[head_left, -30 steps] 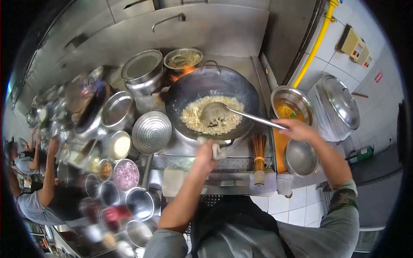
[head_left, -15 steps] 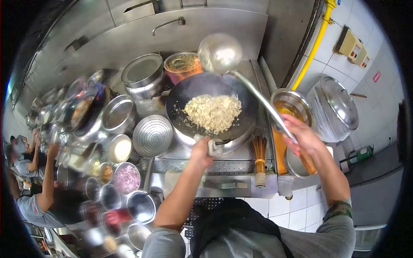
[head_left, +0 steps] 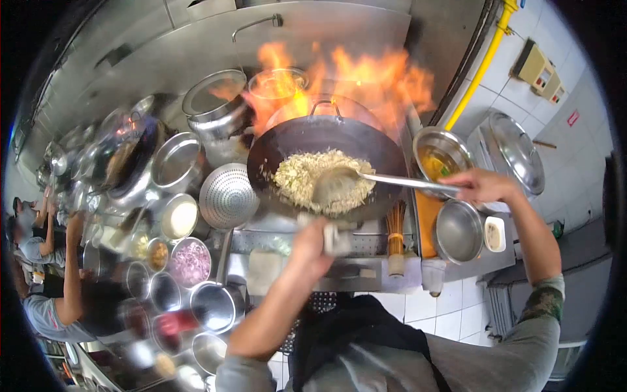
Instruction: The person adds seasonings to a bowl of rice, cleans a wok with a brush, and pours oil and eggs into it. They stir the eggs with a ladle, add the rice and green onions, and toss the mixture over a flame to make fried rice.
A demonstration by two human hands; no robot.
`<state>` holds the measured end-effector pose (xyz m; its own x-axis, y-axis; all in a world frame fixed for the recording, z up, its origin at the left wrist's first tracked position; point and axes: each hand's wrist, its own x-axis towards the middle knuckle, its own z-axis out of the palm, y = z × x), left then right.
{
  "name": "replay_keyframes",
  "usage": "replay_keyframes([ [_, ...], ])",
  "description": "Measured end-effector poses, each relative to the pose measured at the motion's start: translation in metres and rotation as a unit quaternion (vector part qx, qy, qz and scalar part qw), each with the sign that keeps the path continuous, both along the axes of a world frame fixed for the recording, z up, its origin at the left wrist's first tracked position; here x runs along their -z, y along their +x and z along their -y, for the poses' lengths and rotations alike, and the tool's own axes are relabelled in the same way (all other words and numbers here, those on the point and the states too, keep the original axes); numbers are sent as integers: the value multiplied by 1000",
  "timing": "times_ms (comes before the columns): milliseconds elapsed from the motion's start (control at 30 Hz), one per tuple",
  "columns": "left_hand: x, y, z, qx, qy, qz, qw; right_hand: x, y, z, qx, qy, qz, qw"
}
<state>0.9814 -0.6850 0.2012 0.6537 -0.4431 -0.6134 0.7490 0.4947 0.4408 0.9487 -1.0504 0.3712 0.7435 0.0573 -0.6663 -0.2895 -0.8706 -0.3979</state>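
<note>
A black wok (head_left: 385, 157) stands tilted towards me, lifted off the burner at its far side. My left hand (head_left: 311, 247) is closed on its near handle through a pale folded cloth (head_left: 337, 240); the handle itself is mostly covered. Fried rice (head_left: 294, 171) lies spread in the middle of the wok. My right hand (head_left: 483, 185) is closed round the handle of a metal ladle (head_left: 338, 185), whose bowl sits in the rice. Large orange flames (head_left: 385, 81) rise behind the wok.
A perforated skimmer (head_left: 228, 196) lies left of the wok, beside lidded pots and several ingredient bowls, one with chopped onion (head_left: 191, 261). A bamboo brush (head_left: 396, 238) stands at right, near an oil pot (head_left: 439, 157) and a steel bowl (head_left: 459, 230). Co-workers stand far left.
The ladle has come down from above the wok's far rim into the rice. My right hand moved up and outward. The wok is now tipped off the burner, and flames have flared up behind it.
</note>
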Motion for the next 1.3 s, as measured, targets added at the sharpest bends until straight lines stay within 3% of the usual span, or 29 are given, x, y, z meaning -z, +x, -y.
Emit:
replay_keyframes([
  [67,11,21,18,-28,13,65,997,58,8,-3,-67,-51,174,981],
  [133,72,13,17,-8,30,117,993,113,21,-7,-137,-106,342,924],
  [167,93,2,14,2,40,145,989,109,13,-13,-127,-136,346,919],
  [233,85,-49,-5,0,59,92,994,87,-5,-23,-106,-196,356,907],
  [333,37,-65,-21,10,81,87,993,63,-18,27,-72,45,315,945],
  [433,-16,2,-6,-50,33,28,998,54,-3,55,-54,111,213,969],
  [533,21,19,8,-16,72,86,994,82,13,7,-156,-77,395,902],
  [600,65,-21,6,0,96,121,988,92,1,-26,-65,-192,333,921],
  [667,95,-63,4,-39,132,140,981,107,-24,-14,-87,-113,470,871],
  [767,34,-72,-17,-55,71,123,988,98,-49,-11,78,65,327,940],
  [800,18,-47,-17,-84,18,108,990,88,-52,-18,115,129,279,945],
  [867,10,-37,-2,-161,27,99,981,65,-39,-31,188,252,202,928],
  [967,-12,-56,13,-190,77,122,971,51,-16,-22,167,227,199,939],
  [1000,-3,-60,14,-200,112,163,960,36,-9,-23,162,210,206,942],
  [1033,14,-69,14,-209,148,204,945,14,-10,-30,105,97,219,965],
  [1100,20,-78,24,-243,236,329,881,11,-3,-39,64,82,166,981],
  [1133,20,-79,22,-251,245,303,886,10,-2,-46,43,73,140,986],
  [1200,11,-89,19,-269,259,241,896,28,-1,-74,94,324,5,942],
  [1233,18,-86,-3,-245,296,283,879,30,1,-90,102,380,-34,919],
  [1267,-19,-98,-14,-249,215,215,920,30,0,-102,108,433,-76,892],
  [1300,-22,-111,-31,-250,184,197,930,31,-5,-109,113,450,-109,879],
])
